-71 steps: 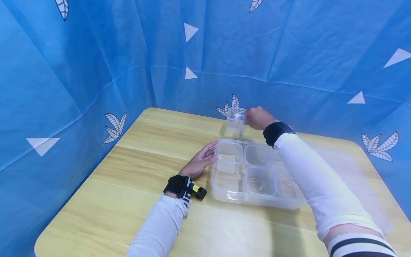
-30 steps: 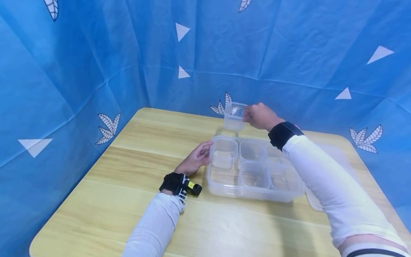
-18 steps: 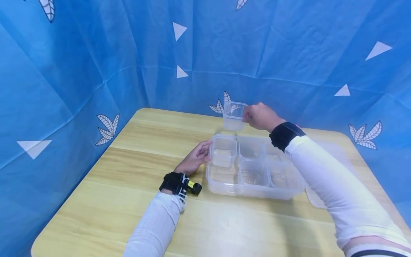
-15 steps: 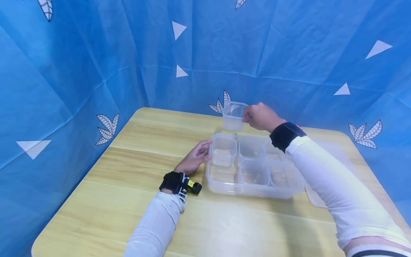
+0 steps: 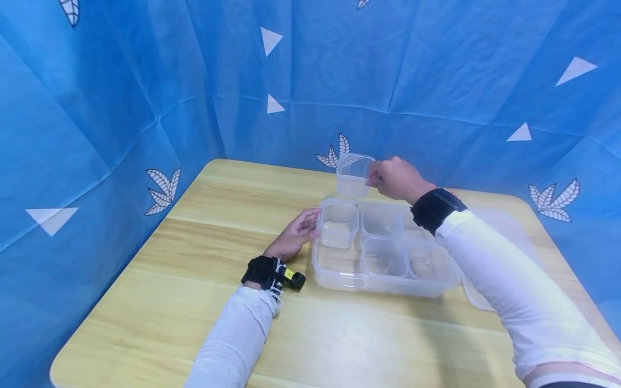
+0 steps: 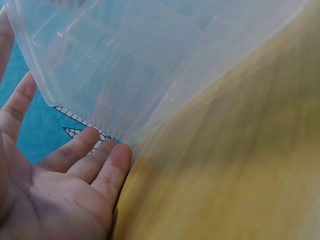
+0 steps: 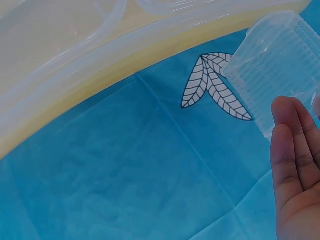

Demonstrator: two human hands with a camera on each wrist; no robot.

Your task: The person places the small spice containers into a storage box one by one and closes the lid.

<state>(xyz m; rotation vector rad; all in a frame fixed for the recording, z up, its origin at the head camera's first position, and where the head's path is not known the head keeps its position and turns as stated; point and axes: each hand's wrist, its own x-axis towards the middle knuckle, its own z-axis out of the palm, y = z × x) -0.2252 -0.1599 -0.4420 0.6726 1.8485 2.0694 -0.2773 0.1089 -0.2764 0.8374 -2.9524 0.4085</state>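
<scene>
A small transparent plastic container (image 5: pixel 353 186) is upright beyond the far rim of a larger box, pinched at its right side by my right hand (image 5: pixel 395 178). In the right wrist view, fingertips of the right hand (image 7: pixel 300 170) lie against the wall of this ribbed container (image 7: pixel 272 60). The large transparent storage box (image 5: pixel 388 283) stands on the table. Several small square containers (image 5: pixel 338 237) sit inside it. My left hand (image 5: pixel 295 234) rests with loosely extended fingers at the box's left side. The left wrist view shows the left hand's (image 6: pixel 65 195) fingertips right at the box wall (image 6: pixel 150 60).
A translucent flat lid (image 5: pixel 509 229) lies on the table right of the box, partly behind the right sleeve (image 5: pixel 504 280). The wood-patterned table (image 5: pixel 184 302) meets a blue curtain (image 5: pixel 339 70) at the back and left. A black camera (image 5: pixel 295 280) is strapped to the left wrist.
The head view has shifted slightly. My right hand and the small container have moved a little right relative to the curtain. The left hand stays at the box's left side.
</scene>
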